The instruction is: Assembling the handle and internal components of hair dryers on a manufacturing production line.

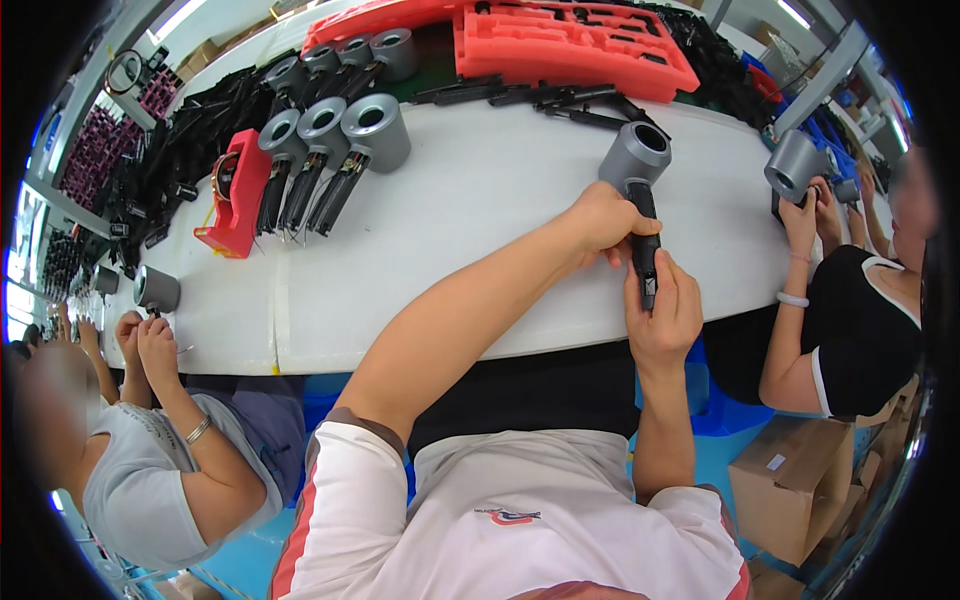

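A hair dryer point(622, 158) with a grey round head and a black handle is held above the white table point(480, 210), at the right of centre. My left hand point(603, 218) is closed around the upper handle, just below the head, with the thumb across it. Lower down, my right hand point(665, 312) pinches the handle's bottom end between thumb and fingers. To the left, several unfinished grey hair dryers point(376, 135) lie in two rows, with wires showing at their open handles. A red tape dispenser point(236, 200) stands beside them.
Black handle parts point(590, 100) lie at the far side, before a red foam tray point(580, 50). A heap of black parts point(155, 165) lines the left edge. Co-workers sit either side, each handling a dryer point(157, 288). A cardboard box point(790, 480) stands on the floor at right.
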The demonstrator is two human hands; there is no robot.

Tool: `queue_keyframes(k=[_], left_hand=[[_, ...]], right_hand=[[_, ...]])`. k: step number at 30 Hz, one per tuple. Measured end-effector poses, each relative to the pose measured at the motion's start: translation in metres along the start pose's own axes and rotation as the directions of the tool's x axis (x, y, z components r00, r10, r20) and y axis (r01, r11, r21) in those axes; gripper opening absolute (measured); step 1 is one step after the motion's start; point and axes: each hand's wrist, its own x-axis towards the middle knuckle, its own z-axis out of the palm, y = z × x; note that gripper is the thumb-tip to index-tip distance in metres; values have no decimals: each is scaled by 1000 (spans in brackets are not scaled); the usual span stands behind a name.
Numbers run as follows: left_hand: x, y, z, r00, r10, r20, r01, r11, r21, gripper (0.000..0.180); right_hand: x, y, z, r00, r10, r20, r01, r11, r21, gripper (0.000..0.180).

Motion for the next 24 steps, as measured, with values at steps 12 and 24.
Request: queue_keyframes(k=[12,24], left_hand=[[13,-10,-5,987,77,-138,-49,980,195,36],[-124,7,-129,393,911,-124,445,-70,893,29]], right_hand=[[-1,-8,19,949,235,212,-201,965,-170,48],[1,-16,13,913,251,323,-211,965,-154,58]])
